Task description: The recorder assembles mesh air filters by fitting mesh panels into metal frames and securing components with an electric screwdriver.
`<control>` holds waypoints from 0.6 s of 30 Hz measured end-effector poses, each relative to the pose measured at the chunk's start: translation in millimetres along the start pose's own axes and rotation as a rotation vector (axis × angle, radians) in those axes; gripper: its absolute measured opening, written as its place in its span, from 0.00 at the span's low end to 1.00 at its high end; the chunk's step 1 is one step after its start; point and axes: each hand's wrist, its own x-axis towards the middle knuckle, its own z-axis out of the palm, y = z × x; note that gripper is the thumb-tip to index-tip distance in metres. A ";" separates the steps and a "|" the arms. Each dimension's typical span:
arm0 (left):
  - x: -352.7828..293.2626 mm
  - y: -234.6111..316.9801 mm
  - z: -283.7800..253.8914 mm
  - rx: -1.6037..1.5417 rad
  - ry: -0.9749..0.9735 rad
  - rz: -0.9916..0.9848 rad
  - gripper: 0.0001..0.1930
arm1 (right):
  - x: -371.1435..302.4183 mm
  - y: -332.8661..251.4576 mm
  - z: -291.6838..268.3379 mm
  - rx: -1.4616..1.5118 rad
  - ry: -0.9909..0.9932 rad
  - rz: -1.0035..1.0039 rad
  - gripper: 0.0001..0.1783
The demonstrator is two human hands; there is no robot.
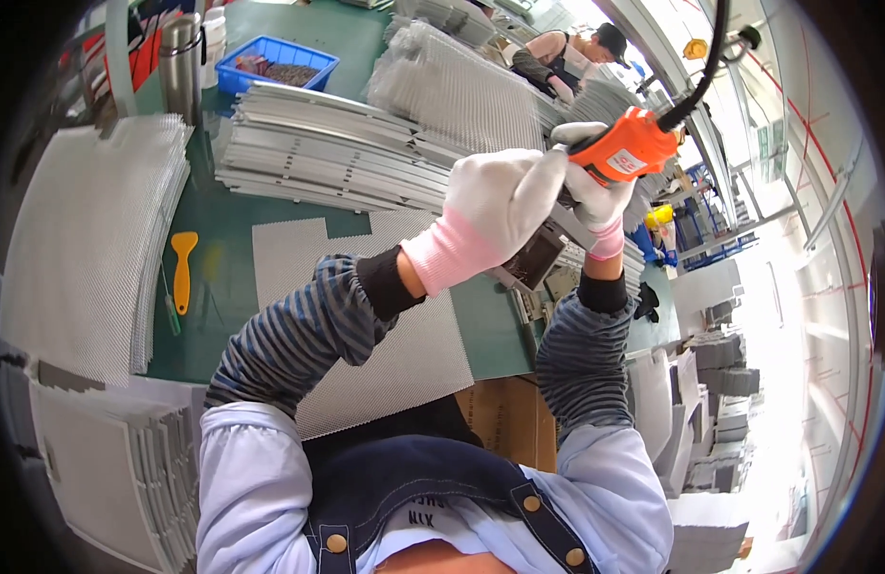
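Observation:
Both my hands wear white gloves with pink cuffs and are raised above the green workbench. My right hand (596,199) is closed around an orange power tool (638,145), which has a black cable at its upper end. Close beside it, my left hand (500,201) is closed, its fingers pinched together near the tool's lower end. Whatever those fingers hold, if anything, is hidden. Below my forearms a flat grey mesh sheet (375,392) with a notched far edge lies on the bench (237,215).
Mesh panels (88,239) are stacked at the left, and framed panels (337,143) lie behind my hands. A yellow scraper (183,273) and a green-handled tool (172,314) lie between. Farther back are a steel thermos (181,72) and a blue tray (318,78). A co-worker (576,57) bends over panels.

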 end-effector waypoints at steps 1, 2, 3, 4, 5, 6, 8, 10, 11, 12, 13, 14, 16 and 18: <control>-1.3 -0.6 -1.2 -0.055 -0.007 -0.011 0.05 | -1.3 -0.1 4.6 0.011 0.042 -0.003 0.16; -0.6 0.2 -1.1 -0.062 -0.021 -0.002 0.05 | -3.2 0.4 0.7 0.006 0.058 -0.006 0.16; -0.3 1.4 -1.1 -0.053 -0.032 -0.019 0.05 | -5.9 2.2 -3.3 0.000 0.017 0.058 0.18; -0.1 2.6 -0.1 -0.043 -0.042 -0.036 0.06 | -8.2 2.8 -6.6 -0.005 -0.025 0.124 0.20; 0.1 4.4 0.7 -0.057 -0.052 -0.073 0.06 | -8.2 1.1 -3.7 0.007 0.002 0.124 0.20; -0.1 4.9 1.4 -0.058 -0.061 -0.067 0.06 | -8.9 1.9 -4.2 0.007 0.012 0.121 0.20; -0.9 4.4 2.3 -0.074 -0.053 -0.079 0.06 | -8.8 4.5 -5.2 0.020 -0.016 0.107 0.21; -1.9 3.3 3.0 -0.077 -0.055 -0.070 0.06 | -8.8 3.1 -4.7 0.055 -0.025 0.121 0.21; -1.5 4.1 2.6 -0.081 -0.053 -0.068 0.06 | -8.8 3.3 -4.7 0.059 -0.027 0.119 0.21; -1.4 4.9 2.0 -0.079 -0.055 -0.068 0.06 | -8.7 3.7 -4.5 0.063 -0.031 0.118 0.21; -1.2 5.7 1.2 -0.046 -0.058 -0.064 0.06 | -8.9 4.6 -4.2 0.065 -0.030 0.117 0.21; -0.2 6.7 0.2 -0.013 -0.059 -0.061 0.06 | -8.8 5.4 -3.9 0.063 -0.021 0.125 0.20; 1.2 7.1 0.0 0.005 -0.053 -0.047 0.06 | -8.2 6.6 -3.0 0.064 -0.013 0.130 0.20; 3.6 9.9 -1.3 0.025 -0.048 -0.036 0.06 | -8.5 7.8 -1.6 0.080 -0.004 0.089 0.19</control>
